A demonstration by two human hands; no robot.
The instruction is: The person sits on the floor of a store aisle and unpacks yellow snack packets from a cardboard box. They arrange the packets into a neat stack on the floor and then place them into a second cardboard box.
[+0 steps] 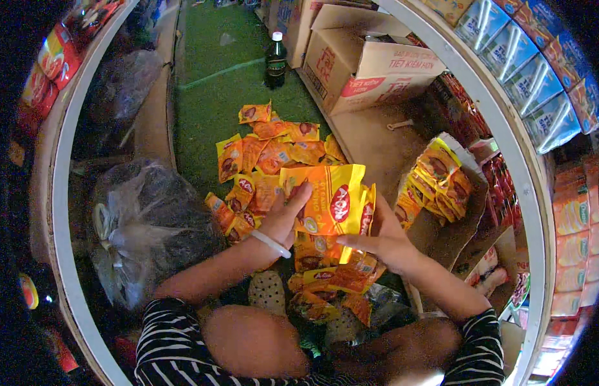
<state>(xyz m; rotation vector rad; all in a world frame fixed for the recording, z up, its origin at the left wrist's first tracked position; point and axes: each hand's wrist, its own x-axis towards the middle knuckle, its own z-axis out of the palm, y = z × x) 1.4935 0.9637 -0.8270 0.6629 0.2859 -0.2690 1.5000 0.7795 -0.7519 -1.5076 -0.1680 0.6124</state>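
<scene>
Between my hands is a stack of orange and yellow seasoning packets, held upright over my lap. My left hand, a white bangle on its wrist, closes on the stack's left side with the thumb across the front. On the opposite side my right hand grips the lower right edge, its thumb also in front; the fingers behind are hidden. Loose packets of the same kind lie in a pile just beyond, on the green mat. More packets lie below the held stack, near my feet.
To the right, an open cardboard carton holds similar packets standing in rows. Behind it is a larger open cardboard box. A dark bottle with a white cap stands at the far side. On the left sits a knotted clear plastic bag.
</scene>
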